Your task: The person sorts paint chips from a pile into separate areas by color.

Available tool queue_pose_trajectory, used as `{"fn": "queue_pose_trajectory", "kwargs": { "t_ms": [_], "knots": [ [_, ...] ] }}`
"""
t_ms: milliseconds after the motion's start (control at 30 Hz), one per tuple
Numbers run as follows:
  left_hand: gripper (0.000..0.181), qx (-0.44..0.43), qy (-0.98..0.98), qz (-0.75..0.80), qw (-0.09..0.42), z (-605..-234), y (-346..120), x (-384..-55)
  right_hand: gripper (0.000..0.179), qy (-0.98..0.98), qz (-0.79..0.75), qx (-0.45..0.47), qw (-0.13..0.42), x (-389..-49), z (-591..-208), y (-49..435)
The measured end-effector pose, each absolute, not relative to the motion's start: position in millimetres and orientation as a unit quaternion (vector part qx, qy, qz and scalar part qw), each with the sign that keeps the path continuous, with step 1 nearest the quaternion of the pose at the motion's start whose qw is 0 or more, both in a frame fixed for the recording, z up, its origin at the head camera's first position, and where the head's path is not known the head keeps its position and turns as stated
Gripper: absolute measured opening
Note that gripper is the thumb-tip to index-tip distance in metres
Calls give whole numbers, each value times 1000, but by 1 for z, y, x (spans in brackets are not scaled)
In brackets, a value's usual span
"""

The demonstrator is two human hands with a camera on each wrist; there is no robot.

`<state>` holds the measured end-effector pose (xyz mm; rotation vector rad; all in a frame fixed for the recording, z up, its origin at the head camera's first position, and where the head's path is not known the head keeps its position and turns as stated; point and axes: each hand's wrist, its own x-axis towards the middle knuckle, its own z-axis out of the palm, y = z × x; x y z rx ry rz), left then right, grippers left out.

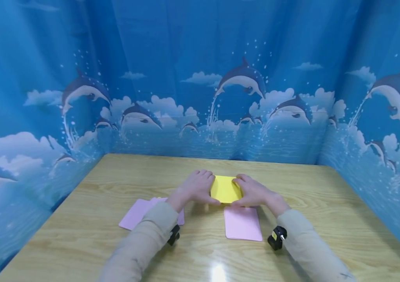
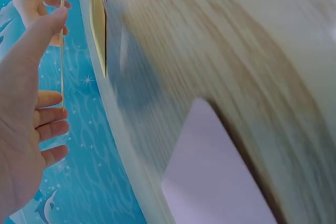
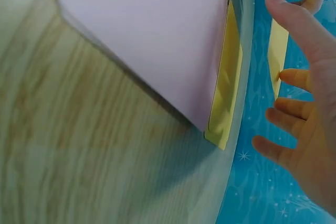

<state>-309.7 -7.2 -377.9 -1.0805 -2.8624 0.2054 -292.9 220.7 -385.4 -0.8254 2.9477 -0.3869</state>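
A square yellow paper sheet [image 1: 226, 190] is held between my two hands, raised off the table. My left hand [image 1: 197, 188] grips its left side, with the thumb on the near edge and fingers on the far edge. On the opposite side, my right hand [image 1: 254, 192] holds it the same way. The left wrist view shows the sheet [image 2: 62, 72] almost edge-on. Below it, more yellow paper [image 3: 226, 87] lies on the table beside a pink stack [image 3: 142, 30] with rounded corners.
Pink sheets [image 1: 137, 214] lie to the left, partly hidden by my left forearm. The pink stack [image 1: 243, 224] sits just in front of my right hand. The wooden table [image 1: 90, 235] ends at a blue dolphin-print curtain [image 1: 172, 58] at the back and sides.
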Motion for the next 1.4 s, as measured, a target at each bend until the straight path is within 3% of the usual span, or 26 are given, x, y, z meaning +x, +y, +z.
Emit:
{"fn": "queue_pose_trajectory", "kwargs": {
  "t_ms": [733,1400],
  "knots": [
    [95,-341,-937,73,11,-388,38,-319,88,968,-126,-208,55,-300,-390,250],
    [87,-328,-942,68,-5,-402,45,-322,90,973,-107,-183,93,-306,-399,246]
  ]
}}
